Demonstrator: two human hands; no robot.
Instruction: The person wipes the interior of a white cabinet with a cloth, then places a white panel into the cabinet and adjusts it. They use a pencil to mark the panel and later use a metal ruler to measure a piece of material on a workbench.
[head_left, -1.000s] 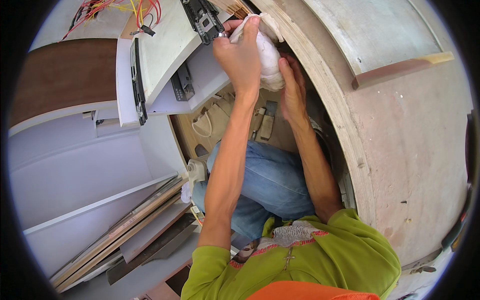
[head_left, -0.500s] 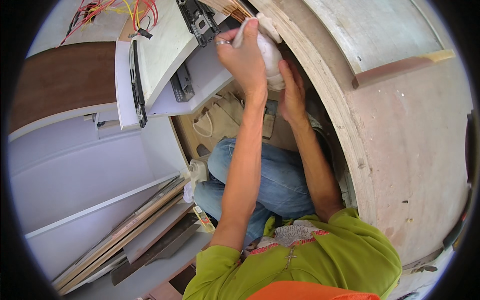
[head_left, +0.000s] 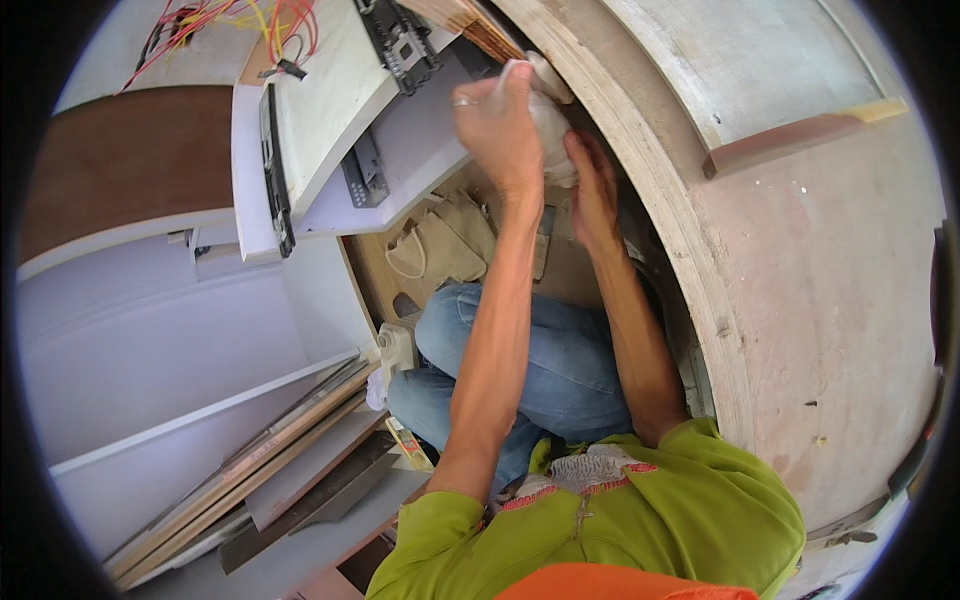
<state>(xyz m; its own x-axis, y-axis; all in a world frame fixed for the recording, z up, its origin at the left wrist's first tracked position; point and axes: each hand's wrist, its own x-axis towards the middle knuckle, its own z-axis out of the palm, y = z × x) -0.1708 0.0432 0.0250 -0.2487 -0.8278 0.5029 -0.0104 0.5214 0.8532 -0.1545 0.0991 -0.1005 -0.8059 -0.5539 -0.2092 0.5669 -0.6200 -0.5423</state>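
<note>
pinched in the grip of the left hand (head_left: 502, 132) and cupped low by the right hand (head_left: 595, 195), the white bundle (head_left: 554, 132) is held just beside the pale wood edge (head_left: 652, 170), so it could prob be snagged there if pulled sideways, or dropped if squeezed loosely

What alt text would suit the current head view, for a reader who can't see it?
A person's left hand grips a soft-looking white bundle while the right hand rests against its side, beyond bent knees in blue jeans. Black rails sit on pale cabinet panels at upper left, boards lie stacked at lower left, and a worn panel spans the right.
</note>
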